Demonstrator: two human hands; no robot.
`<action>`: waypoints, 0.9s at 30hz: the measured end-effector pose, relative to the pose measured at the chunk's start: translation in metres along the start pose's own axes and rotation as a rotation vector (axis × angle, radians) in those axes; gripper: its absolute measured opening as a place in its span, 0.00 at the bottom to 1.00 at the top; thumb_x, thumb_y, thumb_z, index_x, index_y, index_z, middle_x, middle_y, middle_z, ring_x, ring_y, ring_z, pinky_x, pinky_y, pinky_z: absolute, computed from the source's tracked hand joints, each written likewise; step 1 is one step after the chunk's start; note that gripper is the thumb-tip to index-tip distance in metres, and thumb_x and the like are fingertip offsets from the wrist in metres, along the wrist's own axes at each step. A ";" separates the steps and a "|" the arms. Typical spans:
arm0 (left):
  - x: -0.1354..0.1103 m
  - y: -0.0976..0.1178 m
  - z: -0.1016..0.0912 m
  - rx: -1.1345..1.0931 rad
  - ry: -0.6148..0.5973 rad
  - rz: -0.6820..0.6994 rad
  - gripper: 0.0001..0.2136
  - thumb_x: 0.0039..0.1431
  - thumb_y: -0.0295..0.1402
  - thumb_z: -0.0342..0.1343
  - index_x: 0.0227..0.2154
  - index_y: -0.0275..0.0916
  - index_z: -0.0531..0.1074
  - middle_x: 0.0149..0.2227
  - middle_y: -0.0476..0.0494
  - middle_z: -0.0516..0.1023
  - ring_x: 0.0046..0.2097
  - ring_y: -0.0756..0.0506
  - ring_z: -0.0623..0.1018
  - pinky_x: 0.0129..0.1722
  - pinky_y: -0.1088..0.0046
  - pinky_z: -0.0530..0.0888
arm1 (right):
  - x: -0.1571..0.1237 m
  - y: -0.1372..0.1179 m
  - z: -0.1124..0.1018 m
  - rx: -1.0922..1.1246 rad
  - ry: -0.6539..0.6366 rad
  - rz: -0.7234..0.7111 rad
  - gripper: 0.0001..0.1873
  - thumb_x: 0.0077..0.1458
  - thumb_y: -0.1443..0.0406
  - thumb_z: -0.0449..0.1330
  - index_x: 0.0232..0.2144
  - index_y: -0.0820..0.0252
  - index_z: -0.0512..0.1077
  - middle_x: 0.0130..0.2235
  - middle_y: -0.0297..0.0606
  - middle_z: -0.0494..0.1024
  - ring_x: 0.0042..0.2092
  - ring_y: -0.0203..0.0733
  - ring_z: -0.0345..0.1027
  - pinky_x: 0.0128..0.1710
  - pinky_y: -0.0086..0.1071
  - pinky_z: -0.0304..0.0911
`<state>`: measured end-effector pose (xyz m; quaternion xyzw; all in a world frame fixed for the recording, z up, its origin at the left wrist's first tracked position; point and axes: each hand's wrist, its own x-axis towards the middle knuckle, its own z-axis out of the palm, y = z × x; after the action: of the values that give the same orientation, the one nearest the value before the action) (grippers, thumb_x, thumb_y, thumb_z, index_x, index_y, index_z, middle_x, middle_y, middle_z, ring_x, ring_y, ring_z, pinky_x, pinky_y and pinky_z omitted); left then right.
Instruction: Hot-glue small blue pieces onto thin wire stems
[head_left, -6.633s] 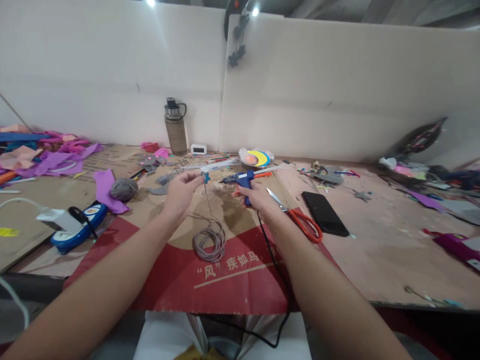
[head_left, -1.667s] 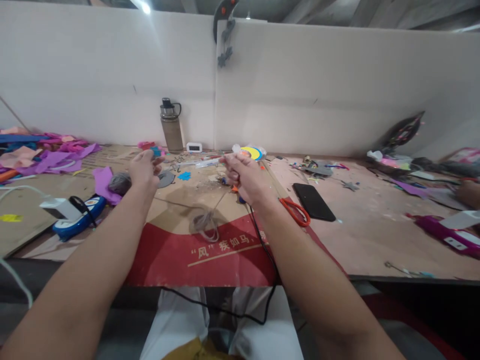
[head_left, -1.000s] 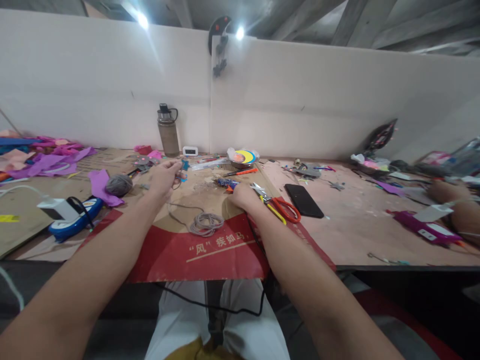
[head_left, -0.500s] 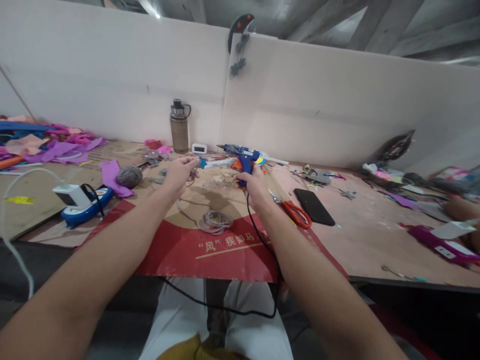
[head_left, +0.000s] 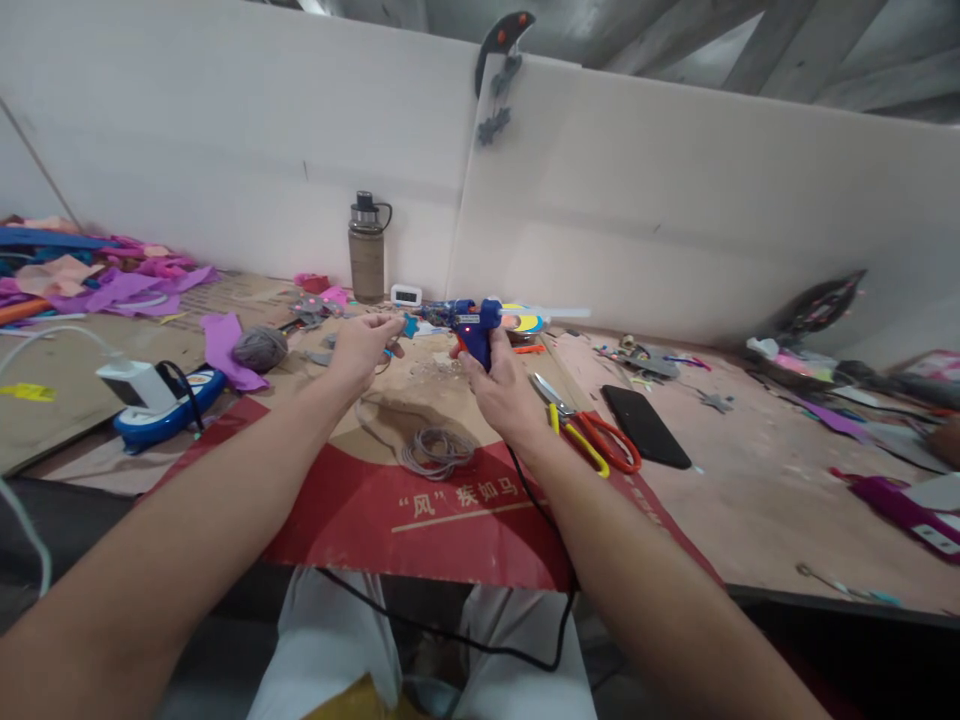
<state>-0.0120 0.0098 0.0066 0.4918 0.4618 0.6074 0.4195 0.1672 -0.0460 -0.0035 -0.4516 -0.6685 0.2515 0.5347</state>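
My right hand [head_left: 501, 392] is closed round the grip of a blue hot glue gun [head_left: 472, 322], held above the table with its nozzle pointing left. My left hand [head_left: 360, 348] pinches a small blue star-shaped piece [head_left: 409, 325] with a thin grey cord hanging from it. The gun's nozzle is almost touching that piece. A coil of grey cord [head_left: 436, 451] lies on the red and brown cardboard [head_left: 360, 510] below my hands. The gun's black cable [head_left: 480, 645] runs down over the table edge.
Red scissors [head_left: 609, 440], yellow-handled scissors [head_left: 574, 432] and a black phone [head_left: 645, 427] lie right of my hands. A grey yarn ball [head_left: 259, 349], purple scraps [head_left: 222, 340] and a blue and white device [head_left: 161, 405] are to the left. A bottle [head_left: 366, 250] stands by the white wall.
My right hand picked the glue gun up off the table and swung its nozzle left toward the blue piece in my left hand. The camera view tilted and shifted slightly.
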 end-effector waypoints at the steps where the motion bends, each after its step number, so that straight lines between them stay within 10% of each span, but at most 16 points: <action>1: -0.001 0.001 0.000 0.006 -0.002 -0.005 0.06 0.48 0.31 0.59 0.23 0.34 0.70 0.19 0.49 0.68 0.17 0.55 0.67 0.12 0.81 0.49 | 0.000 -0.001 0.000 -0.033 -0.015 -0.038 0.16 0.55 0.62 0.54 0.47 0.56 0.65 0.41 0.40 0.74 0.39 0.43 0.67 0.44 0.41 0.63; 27: -0.006 0.004 0.004 0.109 -0.025 0.014 0.06 0.51 0.31 0.57 0.22 0.34 0.70 0.16 0.48 0.68 0.17 0.54 0.65 0.14 0.79 0.49 | 0.000 -0.001 0.001 -0.300 -0.019 -0.138 0.25 0.57 0.64 0.51 0.57 0.60 0.58 0.51 0.50 0.72 0.49 0.52 0.68 0.50 0.48 0.62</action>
<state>-0.0077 0.0034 0.0097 0.5247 0.4855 0.5780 0.3936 0.1659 -0.0465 -0.0033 -0.4769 -0.7330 0.1161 0.4709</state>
